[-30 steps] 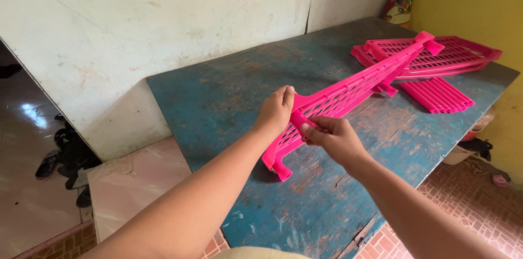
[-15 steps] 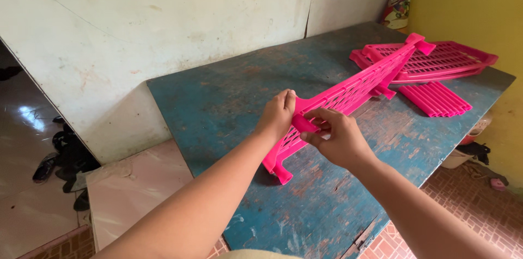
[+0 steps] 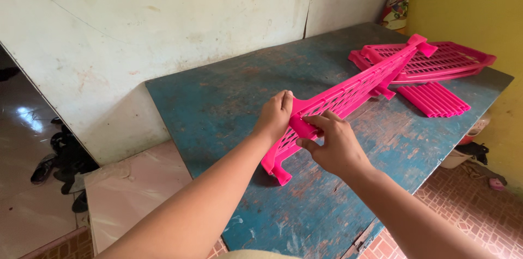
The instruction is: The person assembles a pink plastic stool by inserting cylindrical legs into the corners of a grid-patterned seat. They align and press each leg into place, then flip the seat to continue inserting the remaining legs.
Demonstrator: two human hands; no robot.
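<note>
A long pink plastic slatted shelf panel (image 3: 354, 87) stands on its edge across the worn blue table (image 3: 218, 101), tilted and reaching toward the far right. My left hand (image 3: 275, 114) grips its near end from the left side. My right hand (image 3: 332, 142) pinches the same end from the right, fingers on a short pink tube-shaped piece (image 3: 301, 126) at the panel's corner. The foot of the panel (image 3: 278, 171) rests on the table near the front edge.
More pink slatted panels (image 3: 436, 63) lie stacked at the table's far right. A white stained wall runs behind, a yellow wall on the right. Dark shoes (image 3: 60, 158) lie on the shiny floor at left, a pale tiled step (image 3: 131, 183) below the table.
The hands and the panel barely moved; my right hand's fingers shifted slightly along the pink corner piece, and the view tilted a little.
</note>
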